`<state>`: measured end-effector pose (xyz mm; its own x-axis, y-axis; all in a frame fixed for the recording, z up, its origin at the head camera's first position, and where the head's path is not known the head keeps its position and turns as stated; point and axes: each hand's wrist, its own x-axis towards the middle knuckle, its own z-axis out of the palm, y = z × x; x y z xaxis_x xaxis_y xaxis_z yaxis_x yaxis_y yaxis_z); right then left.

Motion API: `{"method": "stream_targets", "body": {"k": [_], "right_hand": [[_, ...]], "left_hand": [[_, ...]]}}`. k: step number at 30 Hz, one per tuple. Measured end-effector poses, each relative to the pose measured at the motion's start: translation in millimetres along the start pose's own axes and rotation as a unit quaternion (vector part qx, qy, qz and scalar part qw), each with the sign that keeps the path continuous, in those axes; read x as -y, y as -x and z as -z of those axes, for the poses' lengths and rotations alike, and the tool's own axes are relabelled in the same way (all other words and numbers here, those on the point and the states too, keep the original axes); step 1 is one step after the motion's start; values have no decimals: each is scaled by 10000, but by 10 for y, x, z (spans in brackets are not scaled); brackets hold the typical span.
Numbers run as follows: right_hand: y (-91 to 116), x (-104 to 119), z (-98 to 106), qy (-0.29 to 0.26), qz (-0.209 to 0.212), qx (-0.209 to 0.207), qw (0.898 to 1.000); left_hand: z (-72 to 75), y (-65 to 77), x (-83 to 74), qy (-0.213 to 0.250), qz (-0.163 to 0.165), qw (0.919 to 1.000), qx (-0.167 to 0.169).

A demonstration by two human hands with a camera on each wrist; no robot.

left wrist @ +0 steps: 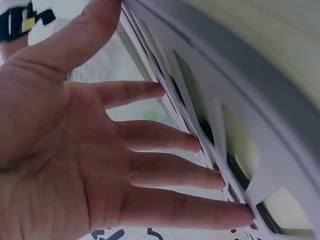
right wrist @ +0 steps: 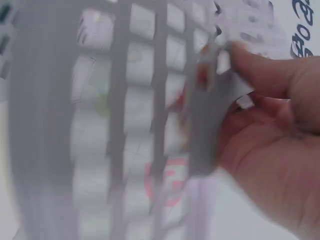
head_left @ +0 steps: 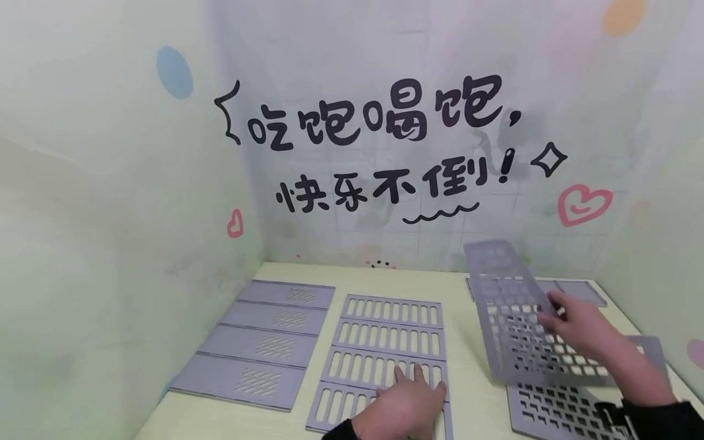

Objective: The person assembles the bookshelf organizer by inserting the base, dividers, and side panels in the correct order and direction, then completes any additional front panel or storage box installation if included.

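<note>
In the head view, my right hand (head_left: 585,324) pinches the edge of a thin grey-purple perforated panel (head_left: 495,260). The panel is raised and tilted over the right side of the table, blurred at its edges. Up close in the right wrist view, thumb and fingers grip a strip of the panel (right wrist: 45,125) beside its square holes. My left hand (head_left: 404,406) lies with fingers spread on overlapping slotted panels (head_left: 352,354) in the middle. Its fingers are straight in the left wrist view, tips right at the slotted panel's edge (left wrist: 215,65).
At the left, several overlapping panels (head_left: 236,342) with small slanted-slot patches lie in a column. A panel with dark slots (head_left: 514,415) lies under the raised one. Another flat panel (head_left: 580,293) is at the back right. Printed walls enclose the pale table (head_left: 385,278).
</note>
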<state>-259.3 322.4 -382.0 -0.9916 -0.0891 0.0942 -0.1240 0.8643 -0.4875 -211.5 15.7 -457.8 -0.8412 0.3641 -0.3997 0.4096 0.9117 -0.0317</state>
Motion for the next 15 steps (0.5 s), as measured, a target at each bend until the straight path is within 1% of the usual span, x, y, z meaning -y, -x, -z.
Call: {"method": "stream_targets", "body": {"k": [3,5,7,10,12,15], "right_hand": [[-211,97,128,-209,586,-468,9970],[-384,130,187,-233,821,-707,9938],[-570,123,216,-276,957,-888,9911],[-829,39,170,-493,1038,-954,9888],[-963,-52,93,-675,954,-867,9894],[-1075,-190,-43,-835,841,-668,9907]], "left_hand": [[19,-10,-7,-53,31,10000,-16],[32,-9,-4,-29,60,10000,-43],[49,-4,9,-61,79,9999,-81],[81,8,43,-135,62,9998,-93],[91,17,64,-191,20,9998,-101],[83,28,75,-104,-57,9999,-101]]}}
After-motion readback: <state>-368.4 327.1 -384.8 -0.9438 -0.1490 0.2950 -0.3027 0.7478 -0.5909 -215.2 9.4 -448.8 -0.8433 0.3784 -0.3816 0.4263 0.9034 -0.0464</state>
